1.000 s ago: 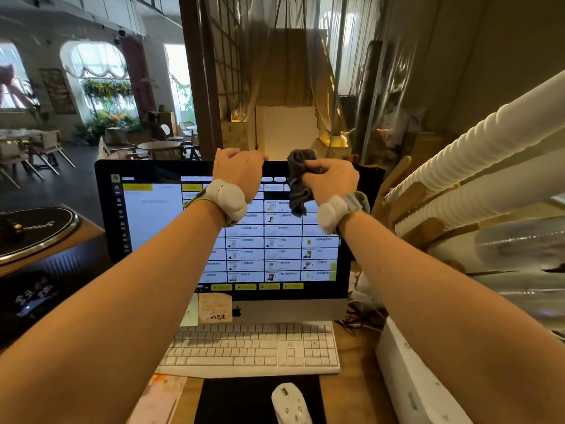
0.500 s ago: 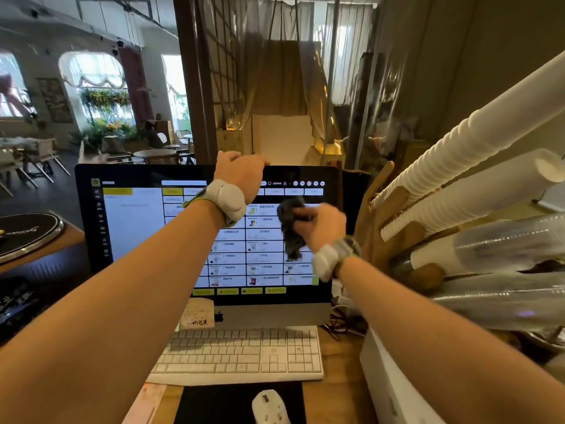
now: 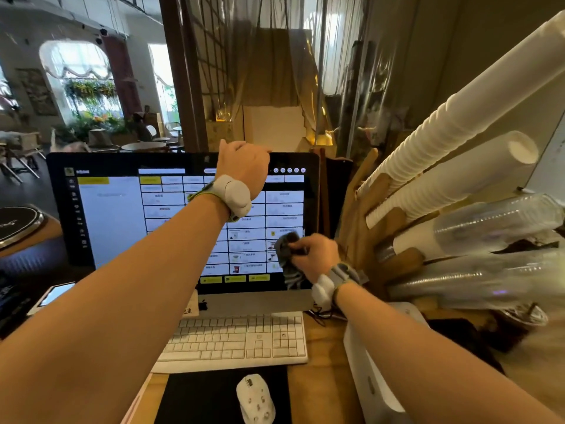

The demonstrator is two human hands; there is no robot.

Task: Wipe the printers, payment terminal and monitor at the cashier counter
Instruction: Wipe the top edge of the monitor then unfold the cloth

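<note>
At a café cashier counter [image 3: 324, 362], the wide monitor [image 3: 116, 215] stands upright, facing the camera. The left hand [image 3: 244, 166] grips its top edge, fingers hidden behind. The right hand [image 3: 318, 255] pinches a dark cloth [image 3: 286, 249], apparently against the screen's blurred lower-right corner.

– What do we see beyond the table?
– An arched window [image 3: 75, 67] glowing with daylight, plants [image 3: 91, 117] beneath it, small café tables [image 3: 143, 146] and chairs, a dark wooden post [image 3: 180, 71], and sheer curtains [image 3: 275, 56].
</note>
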